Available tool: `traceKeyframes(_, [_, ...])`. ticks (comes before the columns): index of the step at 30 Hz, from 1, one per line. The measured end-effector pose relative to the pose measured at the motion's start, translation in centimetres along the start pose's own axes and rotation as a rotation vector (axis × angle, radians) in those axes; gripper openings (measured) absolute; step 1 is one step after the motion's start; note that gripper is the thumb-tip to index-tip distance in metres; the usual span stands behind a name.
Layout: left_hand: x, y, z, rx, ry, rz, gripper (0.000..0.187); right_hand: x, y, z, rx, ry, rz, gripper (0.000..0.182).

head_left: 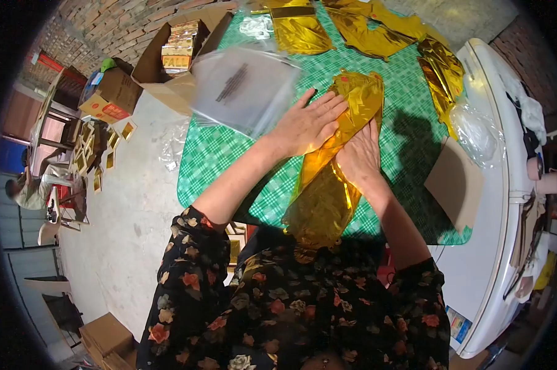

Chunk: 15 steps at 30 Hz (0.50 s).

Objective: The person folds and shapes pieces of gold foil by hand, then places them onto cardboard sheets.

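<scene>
Atop gold foil (325,203), long axis running near-to-far, left hand (308,125) and right hand (358,157) are pressing open, gripping nothing.

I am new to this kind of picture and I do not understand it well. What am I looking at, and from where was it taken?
There is no robot here: you see a person's own two bare hands. The single picture comes from a camera on that person's head, looking forward and down, so the floral sleeves belong to the wearer.

The table has a green checked cover. On it lie printed clear plastic bags, more gold foil pieces, a crumpled clear bag and a brown card.

The left hand and right hand both rest, opened out, on a long gold foil strip; neither appears to grip it.
</scene>
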<state>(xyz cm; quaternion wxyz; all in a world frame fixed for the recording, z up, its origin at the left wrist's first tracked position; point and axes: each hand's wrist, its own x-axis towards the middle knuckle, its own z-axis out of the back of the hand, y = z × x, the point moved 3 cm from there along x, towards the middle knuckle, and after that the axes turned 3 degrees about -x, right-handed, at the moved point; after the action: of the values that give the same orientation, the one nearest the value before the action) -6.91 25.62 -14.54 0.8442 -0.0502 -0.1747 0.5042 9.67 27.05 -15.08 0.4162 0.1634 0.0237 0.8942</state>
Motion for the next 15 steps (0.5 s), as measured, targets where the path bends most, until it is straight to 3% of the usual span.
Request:
traceKeyframes(10, [-0.2,0.3,0.0,-0.038,0.04,-0.02,0.063,-0.5,-0.9,-0.5,0.116,-0.081,-0.047,0.061])
traceKeyframes(15, [-0.2,-0.2,0.0,0.099,0.041,-0.027,0.064,-0.6,-1.6,0.9,0.393,-0.228,-0.045,0.058])
